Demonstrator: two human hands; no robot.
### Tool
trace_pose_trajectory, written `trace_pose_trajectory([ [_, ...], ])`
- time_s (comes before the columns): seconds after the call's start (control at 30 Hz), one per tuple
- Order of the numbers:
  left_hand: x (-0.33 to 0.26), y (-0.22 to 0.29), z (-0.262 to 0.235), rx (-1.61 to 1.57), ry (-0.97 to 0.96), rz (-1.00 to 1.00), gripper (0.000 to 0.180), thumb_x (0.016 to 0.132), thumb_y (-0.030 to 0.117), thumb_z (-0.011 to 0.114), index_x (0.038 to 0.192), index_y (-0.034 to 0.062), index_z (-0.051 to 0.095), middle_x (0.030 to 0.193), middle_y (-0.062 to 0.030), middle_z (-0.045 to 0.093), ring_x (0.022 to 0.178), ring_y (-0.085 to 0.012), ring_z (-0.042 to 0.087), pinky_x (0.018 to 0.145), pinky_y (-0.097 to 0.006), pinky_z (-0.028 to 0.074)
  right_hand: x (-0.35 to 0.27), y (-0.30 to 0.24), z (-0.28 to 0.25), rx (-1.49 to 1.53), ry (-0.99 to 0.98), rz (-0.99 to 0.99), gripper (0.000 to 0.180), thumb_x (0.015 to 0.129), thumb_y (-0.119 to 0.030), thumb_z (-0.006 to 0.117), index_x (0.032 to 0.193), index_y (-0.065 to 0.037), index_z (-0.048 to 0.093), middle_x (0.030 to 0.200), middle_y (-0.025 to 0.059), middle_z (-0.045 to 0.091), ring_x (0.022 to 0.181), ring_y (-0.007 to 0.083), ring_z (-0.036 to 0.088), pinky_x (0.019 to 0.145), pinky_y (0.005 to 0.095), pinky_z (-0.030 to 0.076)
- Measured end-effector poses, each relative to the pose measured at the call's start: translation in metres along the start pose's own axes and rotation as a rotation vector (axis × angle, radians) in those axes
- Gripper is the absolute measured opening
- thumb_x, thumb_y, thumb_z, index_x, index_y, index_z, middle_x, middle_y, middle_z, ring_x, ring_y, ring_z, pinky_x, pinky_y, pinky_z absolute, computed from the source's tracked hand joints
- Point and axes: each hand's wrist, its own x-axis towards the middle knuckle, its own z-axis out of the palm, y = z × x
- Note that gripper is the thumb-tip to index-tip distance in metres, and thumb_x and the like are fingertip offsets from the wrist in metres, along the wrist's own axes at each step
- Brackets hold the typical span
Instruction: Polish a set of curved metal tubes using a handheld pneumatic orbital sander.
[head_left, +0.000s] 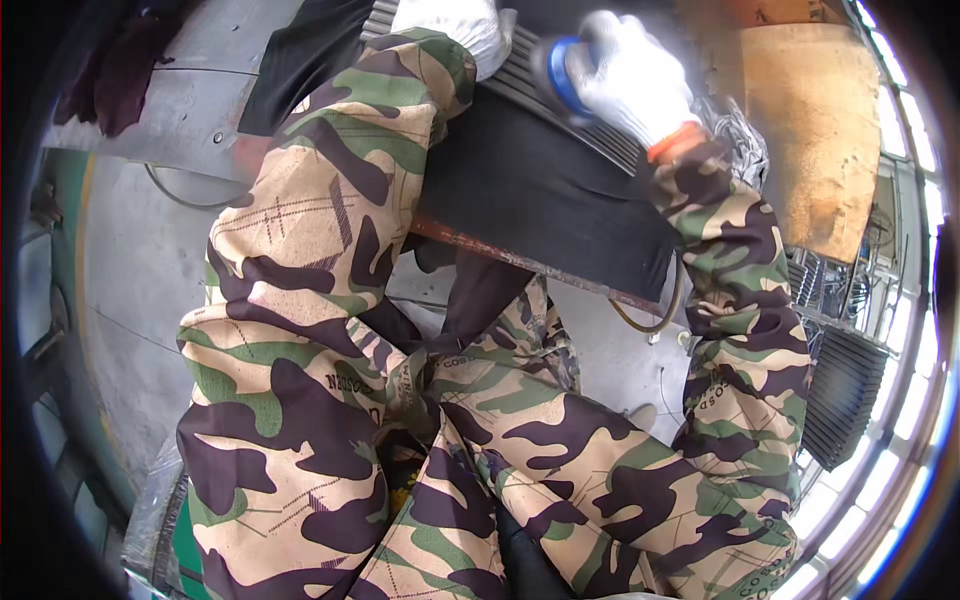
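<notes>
A long dark ribbed metal panel point(615, 148) lies slantwise on a black cloth point(540, 190) over the workbench. My left hand point(452, 28), in a white glove, holds the panel near its upper left part. The top edge of the view cuts off part of that hand, and its fingers show only partly. My right hand point(635, 85), in a white glove with an orange cuff, is closed on a round disc-like pad with a blue rim point(568, 80). The pad is at the panel's ribbed face, smeared by motion; I cannot tell whether it touches.
Crumpled grey sheeting point(738, 145) lies beside my right wrist. Brown cardboard point(815, 140) covers a surface at the right, with dark ribbed parts point(845, 390) stacked below. A dark cloth point(120, 75) lies at the far left. A hose point(650, 325) loops under the bench edge point(540, 265).
</notes>
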Motion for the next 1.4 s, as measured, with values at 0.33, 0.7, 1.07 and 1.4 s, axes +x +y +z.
trace_pose_trajectory([
  [0.33, -0.002, 0.003, -0.001, -0.018, -0.041, -0.036, 0.041, 0.098, 0.035, 0.062, 0.115, -0.0019, 0.07, 0.115, -0.0222, 0.068, 0.118, -0.0389, 0.061, 0.115, -0.053, 0.038, -0.029, 0.011, -0.008, 0.024, -0.067, 0.08, 0.031, 0.096, -0.036, 0.063, 0.116, -0.013, 0.067, 0.109, 0.0198, 0.068, 0.101, 0.0384, 0.071, 0.084, 0.0527, 0.058],
  [0.7, -0.002, -0.003, -0.021, -0.123, -0.064, 0.127, 0.042, 0.097, 0.037, 0.065, 0.115, -0.0006, 0.069, 0.114, -0.0204, 0.069, 0.116, -0.0395, 0.062, 0.112, -0.053, 0.039, -0.054, 0.021, -0.013, 0.032, 0.011, -0.024, 0.027, 0.094, -0.034, 0.066, 0.112, -0.013, 0.067, 0.105, 0.0175, 0.068, 0.096, 0.0388, 0.07, 0.083, 0.0509, 0.058],
  [1.07, 0.009, 0.015, -0.018, 0.039, 0.024, 0.045, 0.039, 0.096, 0.032, 0.063, 0.115, -0.0013, 0.07, 0.112, -0.0211, 0.069, 0.113, -0.0397, 0.062, 0.109, -0.054, 0.04, -0.074, 0.034, -0.028, 0.021, 0.046, -0.049, 0.027, 0.094, -0.034, 0.068, 0.111, -0.014, 0.068, 0.103, 0.0178, 0.067, 0.093, 0.0408, 0.07, 0.082, 0.0506, 0.058],
  [1.4, 0.026, 0.013, -0.024, 0.006, -0.11, -0.022, 0.04, 0.098, 0.032, 0.061, 0.118, -0.0017, 0.069, 0.116, -0.0217, 0.069, 0.117, -0.0403, 0.062, 0.112, -0.054, 0.04, -0.064, 0.051, -0.029, 0.009, 0.045, 0.024, 0.028, 0.095, -0.035, 0.067, 0.112, -0.013, 0.068, 0.102, 0.0178, 0.068, 0.094, 0.041, 0.07, 0.083, 0.0517, 0.058],
])
